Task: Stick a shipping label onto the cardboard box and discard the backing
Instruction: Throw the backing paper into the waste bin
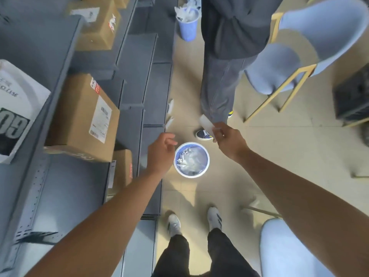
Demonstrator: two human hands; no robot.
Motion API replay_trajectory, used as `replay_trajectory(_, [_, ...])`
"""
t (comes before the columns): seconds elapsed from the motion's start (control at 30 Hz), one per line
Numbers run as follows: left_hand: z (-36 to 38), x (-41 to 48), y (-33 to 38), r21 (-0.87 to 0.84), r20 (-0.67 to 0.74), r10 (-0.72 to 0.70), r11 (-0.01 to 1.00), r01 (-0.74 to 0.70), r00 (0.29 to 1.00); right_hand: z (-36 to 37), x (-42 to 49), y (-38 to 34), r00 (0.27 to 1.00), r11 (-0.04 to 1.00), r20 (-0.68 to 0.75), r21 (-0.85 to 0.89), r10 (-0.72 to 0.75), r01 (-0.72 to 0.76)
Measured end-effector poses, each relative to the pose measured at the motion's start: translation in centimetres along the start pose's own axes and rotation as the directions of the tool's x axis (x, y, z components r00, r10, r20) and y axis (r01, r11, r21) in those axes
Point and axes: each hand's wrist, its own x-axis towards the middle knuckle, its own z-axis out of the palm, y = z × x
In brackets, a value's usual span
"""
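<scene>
The cardboard box (79, 116) is sitting at the front edge of a grey shelf (60, 47), its shipping label (100, 120) already facing up. The right hand (229, 140) is pinching the white backing (207, 122) (a curled strip) beyond a blue wastebasket (192, 159) standing on the tiled floor. The left hand (161, 154) is hanging loosely curled, gripping nothing, beside the basket's rim.

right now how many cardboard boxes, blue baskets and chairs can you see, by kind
cardboard boxes: 3, the labelled box, one below it and one farther along the shelf
blue baskets: 2, the near basket between the hands and a far basket
blue chairs: 2, far chair and near chair
total: 7
</scene>
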Motion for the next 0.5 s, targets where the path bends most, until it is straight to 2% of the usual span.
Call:
replay_trajectory(0.1, [2.2, 0.7, -2.6, -0.016, 0.071, -0.051, 0.999, 0.052, 0.996, 2.9, 1.3, 2.3, 0.994, 0.994, 0.012, -0.020, 0.110, -0.110])
replay_trajectory(0.2, [4.5, 0.8, -5.6, -0.001, 0.112, -0.069, 0.998, 0.070, 0.991, 6.3, 2.7, 4.8, 0.987, 0.987, 0.045, -0.045, 0.157, -0.155])
replay_trajectory(0.33, [7.8, 2.6, -10.1, 0.102, 0.202, -0.030, 0.995, 0.009, 0.979, 11.0, 5.0, 8.9, 0.978, 0.979, 0.055, -0.043, 0.202, -0.200])
replay_trajectory(0.5, [12.2, 6.1, -14.7, 0.125, 0.195, -0.054, 0.992, 0.030, 0.979, 15.9, 8.2, 13.7, 0.971, 0.972, 0.041, 0.000, 0.236, -0.236])
